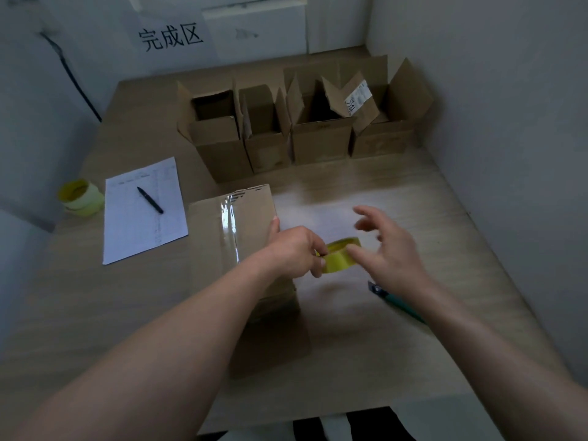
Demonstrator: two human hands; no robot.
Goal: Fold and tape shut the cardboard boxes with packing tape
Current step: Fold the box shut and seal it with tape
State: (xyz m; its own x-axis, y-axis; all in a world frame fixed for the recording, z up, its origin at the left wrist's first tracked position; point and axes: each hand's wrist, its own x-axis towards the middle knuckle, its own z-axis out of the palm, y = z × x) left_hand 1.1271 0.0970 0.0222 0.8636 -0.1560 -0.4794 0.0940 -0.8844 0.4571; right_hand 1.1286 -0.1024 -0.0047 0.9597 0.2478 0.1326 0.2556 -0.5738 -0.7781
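I have the near box [235,249] lying closed on the surface [413,198] in front of me, with a strip of clear tape [231,224] already running along its top seam. My left hand [296,249] reaches across the box's right edge and pinches the yellow tape roll [340,254], which sits just beside the box. My right hand [388,246] is at the other side of the roll with its grip wide, fingers spread and relaxed; it is blurred, and only the thumb seems to touch the roll.

I judge this to be the point between strips: the seam is taped, and the roll is being readied, probably to find the free end. The next move calls for the right fingers to catch that end and draw out a length while the left steadies the roll. The cutter [396,299] lies near my right wrist, ready for the cut.

At the back, four open boxes [305,128] stand in a row with their flaps up, not yet folded. To the left lie a sheet of paper [143,218] with a pen [150,199] on it, and spare tape rolls [81,197] beyond that.
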